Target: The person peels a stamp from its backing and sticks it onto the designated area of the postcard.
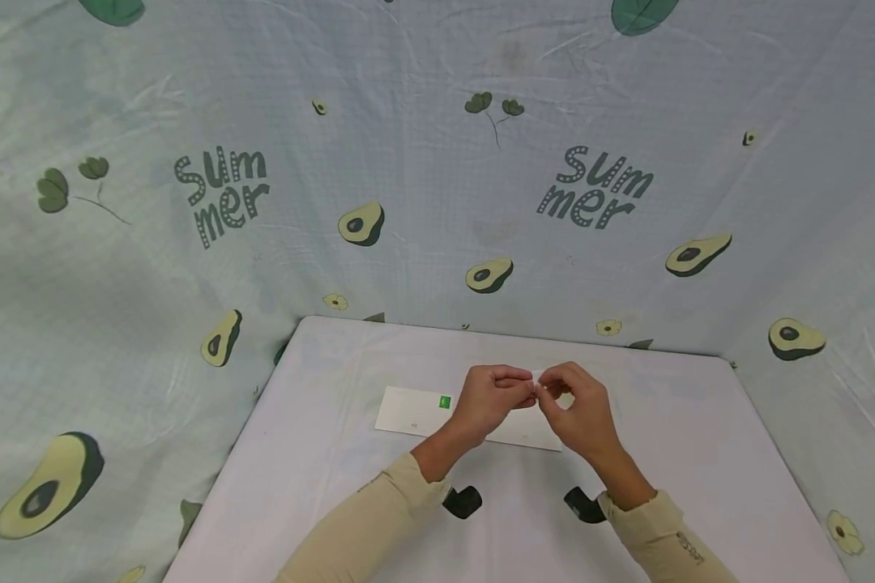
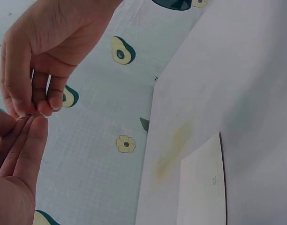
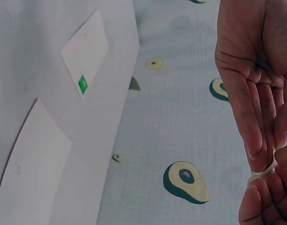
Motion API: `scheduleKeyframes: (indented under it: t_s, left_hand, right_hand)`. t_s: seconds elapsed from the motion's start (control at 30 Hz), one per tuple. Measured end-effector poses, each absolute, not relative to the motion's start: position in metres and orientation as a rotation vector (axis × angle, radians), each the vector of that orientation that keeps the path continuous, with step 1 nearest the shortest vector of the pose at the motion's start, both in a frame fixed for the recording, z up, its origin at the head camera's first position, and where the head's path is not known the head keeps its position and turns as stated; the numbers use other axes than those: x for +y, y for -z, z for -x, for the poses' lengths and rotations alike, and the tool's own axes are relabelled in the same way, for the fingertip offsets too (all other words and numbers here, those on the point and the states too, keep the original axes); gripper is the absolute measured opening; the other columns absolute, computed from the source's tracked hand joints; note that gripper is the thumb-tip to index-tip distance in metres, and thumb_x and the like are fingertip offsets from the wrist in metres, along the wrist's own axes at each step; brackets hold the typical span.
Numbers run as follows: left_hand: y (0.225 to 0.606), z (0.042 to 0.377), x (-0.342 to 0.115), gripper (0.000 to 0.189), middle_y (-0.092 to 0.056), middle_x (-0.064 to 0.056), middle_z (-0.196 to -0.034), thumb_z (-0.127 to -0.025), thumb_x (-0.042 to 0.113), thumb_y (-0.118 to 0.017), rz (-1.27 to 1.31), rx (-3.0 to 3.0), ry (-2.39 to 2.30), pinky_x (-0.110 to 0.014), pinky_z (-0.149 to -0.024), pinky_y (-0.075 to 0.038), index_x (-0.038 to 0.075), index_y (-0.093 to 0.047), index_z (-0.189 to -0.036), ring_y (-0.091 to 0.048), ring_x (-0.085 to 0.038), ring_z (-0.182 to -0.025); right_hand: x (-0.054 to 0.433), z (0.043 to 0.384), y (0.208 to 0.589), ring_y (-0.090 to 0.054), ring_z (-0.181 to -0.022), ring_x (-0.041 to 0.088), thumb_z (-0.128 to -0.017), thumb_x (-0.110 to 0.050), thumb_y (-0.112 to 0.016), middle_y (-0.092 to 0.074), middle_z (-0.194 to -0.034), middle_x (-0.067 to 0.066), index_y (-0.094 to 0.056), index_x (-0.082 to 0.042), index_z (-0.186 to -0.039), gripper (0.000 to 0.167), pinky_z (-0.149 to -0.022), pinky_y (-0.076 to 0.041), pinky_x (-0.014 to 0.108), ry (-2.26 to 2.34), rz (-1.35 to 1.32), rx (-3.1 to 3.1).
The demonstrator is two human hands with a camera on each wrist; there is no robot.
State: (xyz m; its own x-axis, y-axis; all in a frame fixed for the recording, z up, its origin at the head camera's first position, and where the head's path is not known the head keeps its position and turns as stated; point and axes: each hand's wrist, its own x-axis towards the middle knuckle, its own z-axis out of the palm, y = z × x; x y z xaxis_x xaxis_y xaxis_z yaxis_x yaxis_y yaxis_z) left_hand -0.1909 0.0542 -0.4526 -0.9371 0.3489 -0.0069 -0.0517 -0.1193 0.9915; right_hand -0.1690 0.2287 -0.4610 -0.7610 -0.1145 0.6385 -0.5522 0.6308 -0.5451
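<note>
Above the table, my left hand (image 1: 485,402) and right hand (image 1: 583,413) meet fingertip to fingertip. Between them is a small white curled strip (image 3: 262,174), mostly hidden by the fingers; its material is unclear. In the right wrist view, the left hand (image 3: 249,89) comes down from the top with long fingers and thumb pinching the strip, while the right hand (image 3: 268,199) pinches it from below. Below the hands lie a white card-like sheet (image 1: 408,411) with a small green square (image 1: 445,402) and a second white sheet (image 1: 525,431), partly covered by the hands.
The table (image 1: 321,470) has a pale cover. A cloth backdrop (image 1: 408,162) printed with avocados stands behind it and along both sides. Black camera pieces (image 1: 463,503) jut out near each cuff.
</note>
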Motion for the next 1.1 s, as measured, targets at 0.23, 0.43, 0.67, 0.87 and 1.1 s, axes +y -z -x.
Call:
scheduleKeyframes:
  t_s: [0.23,0.43,0.67,0.87,1.1]
  left_hand:
    - [0.450,0.191,0.053,0.027,-0.077,-0.026,-0.115,-0.099,0.006,-0.069,-0.328,1.837,-2.145,-0.033,-0.086,-0.064,-0.010,-0.071,-0.121,-0.079,-0.032,-0.102]
    - [0.447,0.193,0.051,0.026,-0.077,-0.026,-0.114,-0.098,0.004,-0.070,-0.235,1.693,-2.158,-0.033,-0.084,-0.064,-0.010,-0.070,-0.120,-0.081,-0.024,-0.095]
    - [0.443,0.194,0.051,0.024,-0.079,-0.021,-0.108,-0.094,0.000,-0.073,-0.155,1.543,-2.178,-0.033,-0.084,-0.064,-0.009,-0.072,-0.117,-0.079,-0.015,-0.083]
    - [0.444,0.192,0.052,0.023,-0.080,-0.020,-0.107,-0.095,0.002,-0.073,-0.130,1.531,-2.181,-0.033,-0.083,-0.064,-0.007,-0.072,-0.116,-0.080,-0.017,-0.085]
    - [0.446,0.191,0.052,0.023,-0.080,-0.020,-0.108,-0.095,0.004,-0.074,-0.139,1.581,-2.178,-0.034,-0.083,-0.064,-0.006,-0.073,-0.116,-0.081,-0.020,-0.088]
  right_hand:
    - [0.231,0.169,0.460,-0.062,-0.078,0.010,-0.085,0.013,-0.074,-0.068,-0.089,0.005,-0.071,-0.002,-0.095,0.019,-0.078,-0.050,0.004,-1.058,-0.542,-2.284]
    - [0.237,0.169,0.460,-0.062,-0.079,0.010,-0.084,0.013,-0.076,-0.068,-0.092,0.006,-0.072,-0.001,-0.096,0.019,-0.078,-0.050,0.005,-1.080,-0.607,-2.244]
    - [0.242,0.168,0.456,-0.064,-0.082,0.011,-0.085,0.012,-0.076,-0.071,-0.095,0.005,-0.078,-0.002,-0.098,0.020,-0.079,-0.052,0.008,-1.104,-0.681,-2.234]
    - [0.243,0.165,0.452,-0.070,-0.086,0.021,-0.078,0.014,-0.080,-0.073,-0.100,0.009,-0.076,0.002,-0.099,0.025,-0.088,-0.050,0.004,-0.990,-0.747,-2.185]
    - [0.245,0.163,0.450,-0.074,-0.090,0.026,-0.073,0.012,-0.085,-0.076,-0.101,0.010,-0.076,0.000,-0.096,0.027,-0.098,-0.046,0.003,-0.847,-0.787,-2.195]
